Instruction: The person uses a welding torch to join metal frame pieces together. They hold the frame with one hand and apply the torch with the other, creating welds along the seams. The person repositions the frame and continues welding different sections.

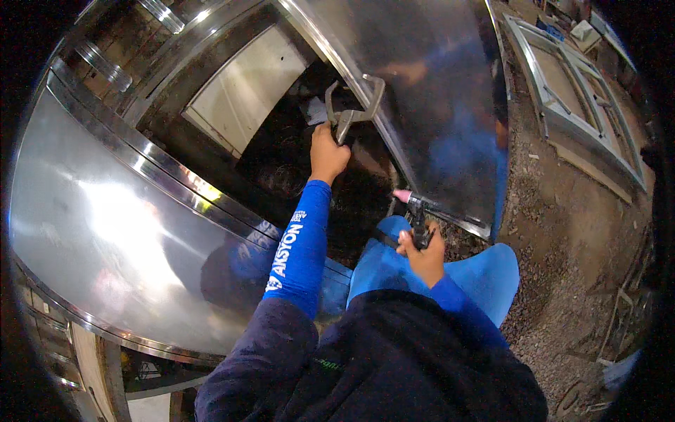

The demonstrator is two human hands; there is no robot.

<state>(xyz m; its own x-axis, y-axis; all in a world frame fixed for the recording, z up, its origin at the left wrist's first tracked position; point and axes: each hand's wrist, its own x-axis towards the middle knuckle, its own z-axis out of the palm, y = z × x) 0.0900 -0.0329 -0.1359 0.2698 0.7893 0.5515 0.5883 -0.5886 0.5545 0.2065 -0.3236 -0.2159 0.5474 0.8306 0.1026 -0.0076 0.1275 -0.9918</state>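
Left hand [328, 151] is closed around the clamp [349, 112] on the steel sheet [429, 91] edge. Right hand [424, 254] grips the torch [415, 211], nozzle near the sheet's lower edge. Risk: clamp slips, sheet shifts; bare hands near heat.

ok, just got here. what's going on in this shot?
A person works over shiny sheet-metal panels. The left hand grips the handle of a locking C-clamp whose jaws sit on the edge of the upper steel panel. The right hand holds a welding torch, its pink nozzle pointing at that panel's lower edge. No arc is visible. A second curved panel lies to the left; metal frames rest on the dirt floor.
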